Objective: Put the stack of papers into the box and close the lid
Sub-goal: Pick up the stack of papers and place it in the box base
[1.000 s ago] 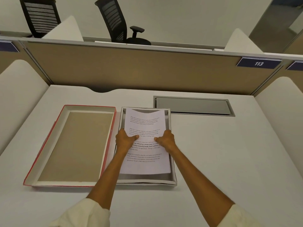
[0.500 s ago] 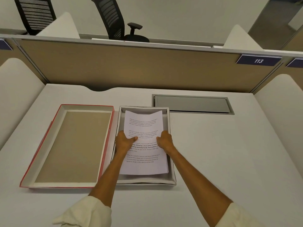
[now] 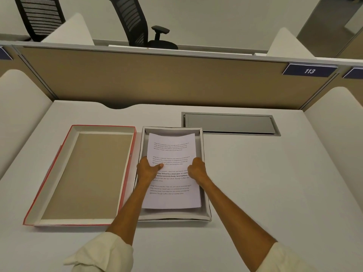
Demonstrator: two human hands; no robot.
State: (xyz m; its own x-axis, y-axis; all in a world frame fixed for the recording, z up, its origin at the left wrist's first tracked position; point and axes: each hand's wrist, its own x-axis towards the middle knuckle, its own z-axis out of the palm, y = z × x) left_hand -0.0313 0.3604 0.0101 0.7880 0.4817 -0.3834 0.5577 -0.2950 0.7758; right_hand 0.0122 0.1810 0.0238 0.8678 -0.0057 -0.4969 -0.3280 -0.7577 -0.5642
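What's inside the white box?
The box holds a stack of papers with printed text on top, gripped at its sides by the left hand and right hand. The sheets below and most of the box's floor are covered.

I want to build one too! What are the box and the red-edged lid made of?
The box looks like stiff cardboard with a matte pale covering: thin straight walls, folded corners. The lid seems the same board: its inside shows plain brown, unshiny card, with red only along the outer edge. The stack of papers is ordinary white printed paper, bending slightly at the top.
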